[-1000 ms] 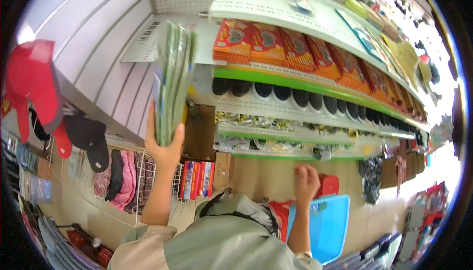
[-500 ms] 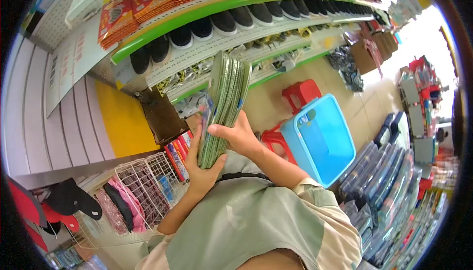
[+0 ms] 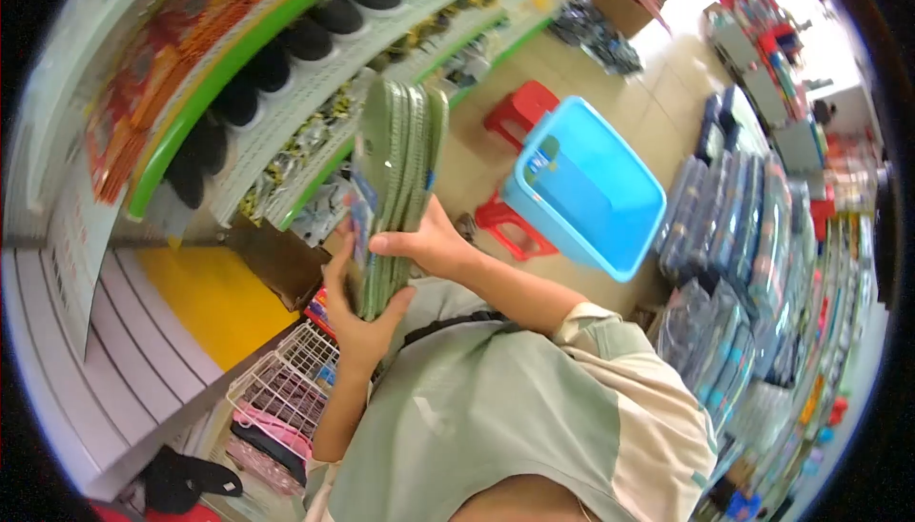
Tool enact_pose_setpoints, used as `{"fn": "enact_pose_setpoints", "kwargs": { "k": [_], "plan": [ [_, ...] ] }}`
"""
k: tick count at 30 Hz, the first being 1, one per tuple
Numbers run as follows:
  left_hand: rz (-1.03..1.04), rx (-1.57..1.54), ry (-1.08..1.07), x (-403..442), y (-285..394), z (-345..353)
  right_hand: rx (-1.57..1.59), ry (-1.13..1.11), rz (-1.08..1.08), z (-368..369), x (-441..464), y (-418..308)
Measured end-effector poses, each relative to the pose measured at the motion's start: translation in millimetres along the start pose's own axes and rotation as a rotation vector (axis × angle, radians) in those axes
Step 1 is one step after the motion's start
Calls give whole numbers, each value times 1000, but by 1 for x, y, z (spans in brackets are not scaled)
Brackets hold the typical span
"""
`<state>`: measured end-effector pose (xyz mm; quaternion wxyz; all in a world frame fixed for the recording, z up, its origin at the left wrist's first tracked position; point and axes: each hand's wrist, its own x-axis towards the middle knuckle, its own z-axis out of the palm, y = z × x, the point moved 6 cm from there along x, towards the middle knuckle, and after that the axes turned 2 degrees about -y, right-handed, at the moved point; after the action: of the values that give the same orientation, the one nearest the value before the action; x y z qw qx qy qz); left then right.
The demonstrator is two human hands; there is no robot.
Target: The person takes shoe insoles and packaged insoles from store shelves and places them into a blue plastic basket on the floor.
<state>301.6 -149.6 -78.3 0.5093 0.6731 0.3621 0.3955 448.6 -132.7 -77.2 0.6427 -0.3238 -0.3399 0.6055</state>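
A thick stack of green insoles [image 3: 396, 179] in clear wrapping stands nearly upright in front of my body. My left hand [image 3: 360, 317] wraps around its lower end from the left, thumb on the near side. From the right, my right hand [image 3: 434, 244] grips the same stack at mid-height, its thumb lying across the insole edges. Part of a blue printed label shows on the left face of the stack. My right fingers are partly hidden behind it.
A blue plastic bin [image 3: 591, 188] rests on red stools [image 3: 519, 110] to the right. Shelves of dark shoes [image 3: 310, 38] run along the far left. Wrapped bundles [image 3: 729, 217] are piled at right. A white wire basket [image 3: 286, 379] sits at lower left.
My view has turned, so the shelves tilt more steeply and the blue bin appears farther left and higher. Both hands still grip the insole stack, now slightly farther left in view.
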Motion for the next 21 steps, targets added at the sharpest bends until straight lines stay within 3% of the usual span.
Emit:
{"fn": "enact_pose_setpoints", "kwargs": {
  "k": [4,5,8,12,14,15,21],
  "plan": [
    [115,206,26,12,12,20,-107,29,-92,-17,-8,-18],
    [164,241,39,15,15,26,-90,94,62,-23,-19,-19],
    [270,376,29,30,23,44,-246,104,3,-41,-25,-34],
    [319,569,-137,56,26,86,-146,418,-80,-91,-41,-39],
    [325,586,-244,69,30,114,-99,545,-48,-126,-51,-49],
    [216,421,-319,72,25,124,-34,606,-48,-147,-59,-53],
    [75,491,-357,89,-5,154,106,983,-133,-344,-131,-72]
  ]
}}
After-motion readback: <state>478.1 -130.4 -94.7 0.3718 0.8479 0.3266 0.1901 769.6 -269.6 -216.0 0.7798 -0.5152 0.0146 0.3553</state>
